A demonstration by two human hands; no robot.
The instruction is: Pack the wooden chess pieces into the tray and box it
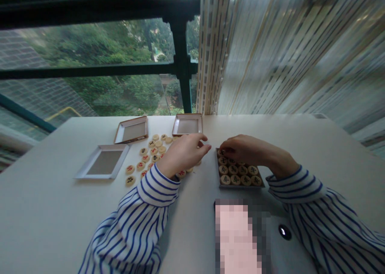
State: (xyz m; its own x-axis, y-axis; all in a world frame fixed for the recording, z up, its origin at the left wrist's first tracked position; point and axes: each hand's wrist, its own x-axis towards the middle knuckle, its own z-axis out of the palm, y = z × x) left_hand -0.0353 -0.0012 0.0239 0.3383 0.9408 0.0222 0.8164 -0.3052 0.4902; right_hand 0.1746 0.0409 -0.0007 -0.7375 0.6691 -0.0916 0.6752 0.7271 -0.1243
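Observation:
Round wooden Chinese chess pieces [155, 158] with red or black characters lie loose on the left half of the table, some face down. My left hand [187, 152] is over the right side of these loose pieces, with thumb and index finger apart; I see nothing between them. My right hand [246, 149] reaches over a shallow box [240, 187] holding rows of pieces [233, 170] with black characters. Its fingers are closed on a piece [221, 151] at the box's far left corner. The hand covers part of the far rows.
Two shallow box parts with brown outsides, one at the back left [146, 127] and one at the back middle [201, 123], stand near a white tray-like lid [119, 162]. A blurred-out phone-like object [239, 238] and a grey surface with a black oval [284, 232] lie in front.

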